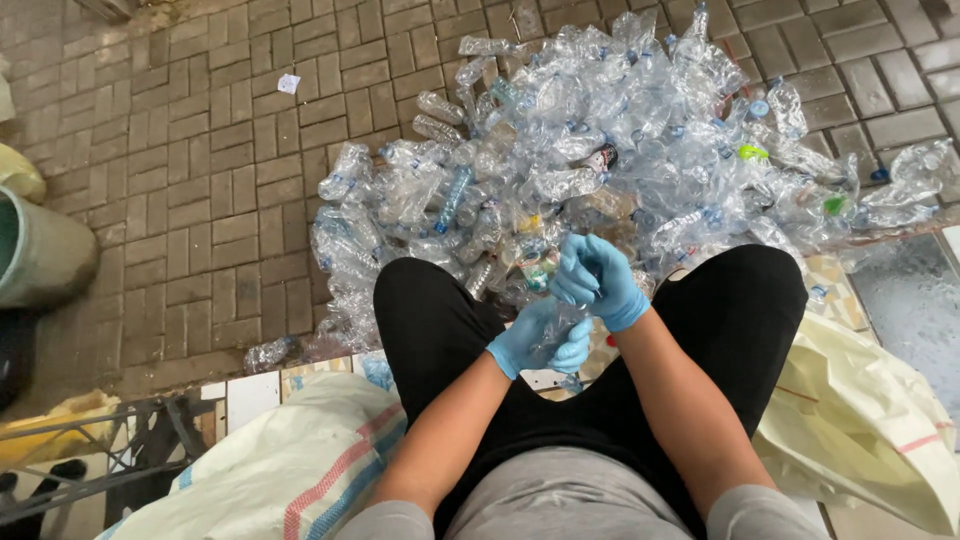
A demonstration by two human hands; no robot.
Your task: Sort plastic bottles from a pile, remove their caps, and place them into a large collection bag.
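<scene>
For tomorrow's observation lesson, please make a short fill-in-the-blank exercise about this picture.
1. Both hands, left hand and right hand, wear ____ gloves.
2. The pile of bottles lies on a ____ pavement.
3. Together the hands hold a clear plastic ____.
4. The person's trousers are ____.

Missing words: blue; brick; bottle; black

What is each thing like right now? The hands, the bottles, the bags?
Left hand: in a blue glove, holding a clear plastic bottle.
Right hand: in a blue glove, fingers closed at the top of that bottle.
Bottle pile: clear, mostly squashed, heaped on the brick ground.
White sack: lying crumpled at the left.
Yellowish sack: lying crumpled at the right.
Green bin: standing at the left edge.
</scene>
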